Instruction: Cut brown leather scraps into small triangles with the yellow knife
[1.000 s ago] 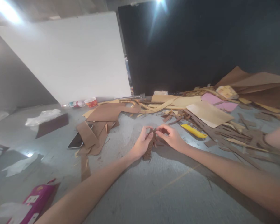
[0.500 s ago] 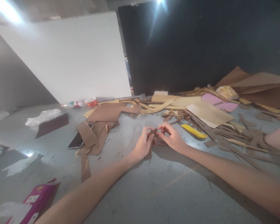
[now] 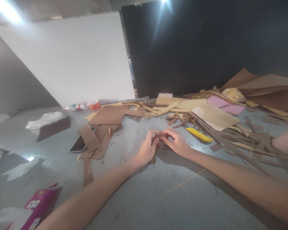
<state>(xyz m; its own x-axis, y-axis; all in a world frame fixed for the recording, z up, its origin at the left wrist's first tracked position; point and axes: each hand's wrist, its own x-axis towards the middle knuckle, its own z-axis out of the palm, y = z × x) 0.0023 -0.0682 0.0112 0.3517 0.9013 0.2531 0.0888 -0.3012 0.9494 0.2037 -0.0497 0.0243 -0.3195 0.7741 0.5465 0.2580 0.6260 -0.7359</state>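
Observation:
My left hand (image 3: 147, 147) is closed in a pinch on a small brown strip (image 3: 156, 136), low over the grey table. From the other side my right hand (image 3: 176, 142) pinches the strip's far end, its fingertips touching or nearly touching those of the left. Fingers cover most of the strip, so its shape and material are unclear. To the right of my right hand lies a yellow utility knife (image 3: 199, 134). Brown offcuts (image 3: 182, 118) are scattered just beyond my hands.
A phone (image 3: 78, 145) lies partly under brown sheets (image 3: 107, 115) on the left. Brown strips (image 3: 230, 140) and a tan sheet (image 3: 214, 118) cover the right side. A purple packet (image 3: 39, 204) sits at near left. Another person's arm (image 3: 286, 140) reaches in from the right.
My right hand has shifted slightly left, its fingertips closing in on the left hand's. Less of the brown strip shows between them. Other things stay where they were.

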